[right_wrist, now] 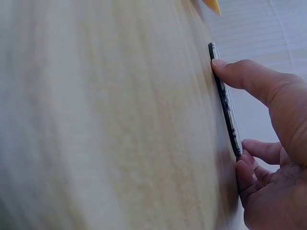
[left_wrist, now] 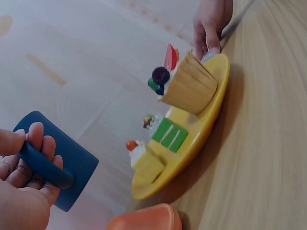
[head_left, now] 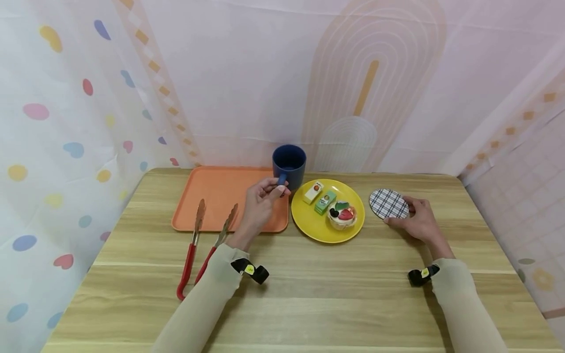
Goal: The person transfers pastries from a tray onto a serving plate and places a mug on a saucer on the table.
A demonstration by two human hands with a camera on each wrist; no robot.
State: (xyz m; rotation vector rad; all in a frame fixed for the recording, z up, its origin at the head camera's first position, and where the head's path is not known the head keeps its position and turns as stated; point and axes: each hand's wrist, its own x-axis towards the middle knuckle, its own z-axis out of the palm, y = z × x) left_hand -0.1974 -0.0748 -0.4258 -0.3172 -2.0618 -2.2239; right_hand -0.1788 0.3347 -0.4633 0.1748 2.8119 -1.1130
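Note:
My left hand (head_left: 259, 203) grips a dark blue mug (head_left: 296, 172) by its handle, with fingers curled through it in the left wrist view. The mug stands upright at the back, between the orange tray (head_left: 238, 184) and the yellow plate (head_left: 309, 229). At the right, my right hand (head_left: 419, 218) holds a round black-and-white plaid coaster (head_left: 388, 203) between thumb and fingers at its edge. The right wrist view shows the coaster (right_wrist: 224, 98) edge-on, close over the wooden table.
On the plate sit a yellow cake slice (head_left: 312, 193), a green cake slice (head_left: 325, 202) and a fruit-topped tart (head_left: 342, 215). Red-handled tongs (head_left: 189, 262) lie spread at the left, tips over the tray. A patterned cloth backdrop (head_left: 247, 88) rises behind the table (head_left: 335, 299).

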